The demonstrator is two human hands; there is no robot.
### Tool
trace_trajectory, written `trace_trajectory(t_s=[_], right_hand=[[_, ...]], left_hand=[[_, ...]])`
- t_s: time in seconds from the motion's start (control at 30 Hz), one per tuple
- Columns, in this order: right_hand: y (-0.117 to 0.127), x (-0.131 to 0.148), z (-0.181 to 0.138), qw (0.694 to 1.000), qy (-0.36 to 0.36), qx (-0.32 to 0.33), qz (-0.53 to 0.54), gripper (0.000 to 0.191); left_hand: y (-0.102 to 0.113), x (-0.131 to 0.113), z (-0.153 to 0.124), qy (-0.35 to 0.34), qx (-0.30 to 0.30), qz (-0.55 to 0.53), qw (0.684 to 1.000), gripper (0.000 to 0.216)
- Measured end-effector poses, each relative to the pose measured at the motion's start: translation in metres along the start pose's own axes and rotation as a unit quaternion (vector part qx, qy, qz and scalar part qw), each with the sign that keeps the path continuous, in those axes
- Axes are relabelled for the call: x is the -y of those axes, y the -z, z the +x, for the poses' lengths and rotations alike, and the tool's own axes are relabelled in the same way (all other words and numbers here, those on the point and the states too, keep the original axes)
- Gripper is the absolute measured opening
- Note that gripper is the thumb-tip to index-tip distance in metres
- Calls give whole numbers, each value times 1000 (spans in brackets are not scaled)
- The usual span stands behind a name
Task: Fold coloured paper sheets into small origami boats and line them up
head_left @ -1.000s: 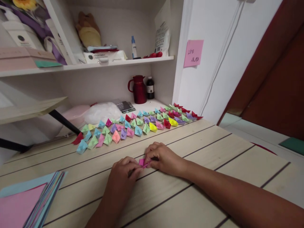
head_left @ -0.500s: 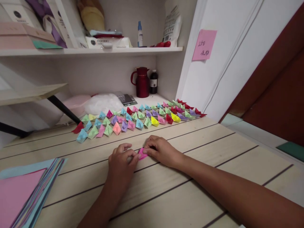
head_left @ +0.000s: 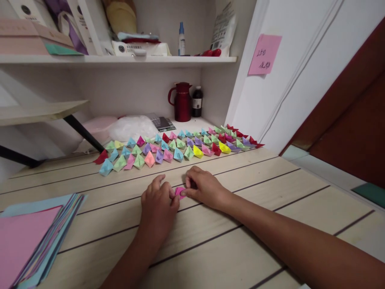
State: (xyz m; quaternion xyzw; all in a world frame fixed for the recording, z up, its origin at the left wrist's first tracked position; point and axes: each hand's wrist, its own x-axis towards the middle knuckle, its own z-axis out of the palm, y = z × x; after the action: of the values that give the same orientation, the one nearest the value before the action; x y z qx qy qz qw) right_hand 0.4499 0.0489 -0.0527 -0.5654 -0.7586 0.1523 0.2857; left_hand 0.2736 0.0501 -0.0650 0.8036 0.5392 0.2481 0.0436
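A small folded piece of magenta paper [head_left: 179, 192] lies low over the wooden table, between my two hands. My left hand [head_left: 159, 200] pinches its left edge with thumb and index finger, the other fingers raised and bent. From the right, my right hand [head_left: 206, 188] grips the paper with the thumb on top; the fingers curl behind it. Part of the paper is hidden under the fingertips. Beyond my hands stand several rows of folded paper boats [head_left: 178, 155] in blue, green, pink, purple, yellow and red.
A stack of coloured paper sheets [head_left: 27, 237] lies at the left on the slatted table [head_left: 240, 249]. Behind the boats are a plastic bag [head_left: 132, 128], a red jug [head_left: 182, 103] and a dark bottle [head_left: 197, 102]. A pink note [head_left: 264, 55] sticks to the wall.
My left hand has turned slightly, its thumb and index finger drawing closer around the magenta paper's left edge. My right hand keeps its grip. The view has shifted a little.
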Motion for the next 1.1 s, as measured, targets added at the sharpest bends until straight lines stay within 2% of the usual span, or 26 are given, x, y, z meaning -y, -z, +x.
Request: trace_trajectory(t_s=[0.1,0.2,0.37,0.53,0.63,0.73,0.83,0.97,1.1], right_hand=[[-1,-1,0,1000,-12,-20,-2,25],[-3,0,-1,1000,-11,-26,0,21],[-3,1,1,1000,-5,6,3,7],[-2,-5,3,1000,-3,10,28,3],[1,-12,1,998,-2,8,59,9],[5,-14,-4,995,23,-25,97,13],[5,-8,-8,990,72,-59,105,4],[-2,2,-7,989,149,-23,5,4],[-5,2,-8,986,164,0,-32,9]], left_hand=[[4,-2,0,5,16,26,1000,6],[8,-3,0,19,27,31,999,3],[12,0,3,1,49,-10,999,23],[15,4,5,-11,78,-26,997,21],[16,8,7,-11,84,-37,996,21],[16,11,8,-11,88,-45,995,19],[16,13,10,-14,98,-47,994,17],[17,16,11,-22,112,-50,992,16],[21,23,9,-37,134,-59,989,23]])
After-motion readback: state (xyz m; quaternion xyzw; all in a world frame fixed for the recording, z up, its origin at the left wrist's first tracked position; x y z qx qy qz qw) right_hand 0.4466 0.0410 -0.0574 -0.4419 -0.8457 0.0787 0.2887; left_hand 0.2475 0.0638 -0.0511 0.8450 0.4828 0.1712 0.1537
